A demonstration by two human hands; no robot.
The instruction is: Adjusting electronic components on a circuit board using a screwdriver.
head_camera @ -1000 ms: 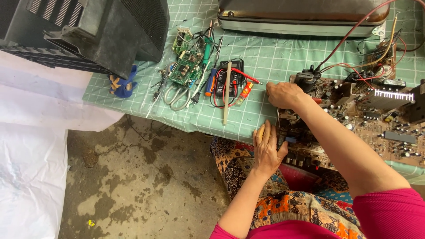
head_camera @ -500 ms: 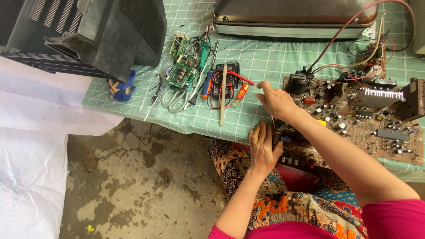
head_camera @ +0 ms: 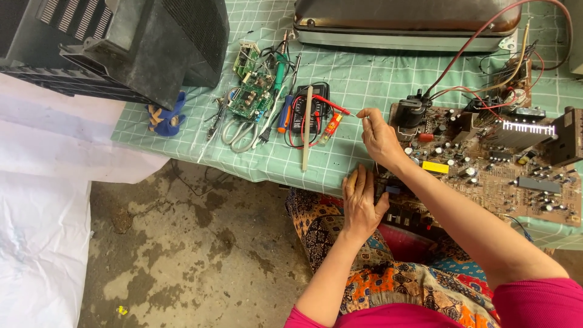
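Plainly, the right hand (head_camera: 379,136), pinched on what looks like a thin probe tip at the circuit board's (head_camera: 486,167) nine o'clock edge, could slip across parts, since the left hand (head_camera: 359,203) only lies flat, fingers spread, holding nothing.

brown circuit board (head_camera: 486,167) — flat, crowded with parts, overhanging table edge.

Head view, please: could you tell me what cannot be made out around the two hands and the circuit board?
- Right hand: whatever its fingertips pinch is too small to identify.
- Left hand: palm faces down at the table edge, hiding what is under it.
- Circuit board: the forearm covers its near left part; component details are too small.
- Metal case: cut off by the top edge.
- Multimeter: covered by leads and a stick.
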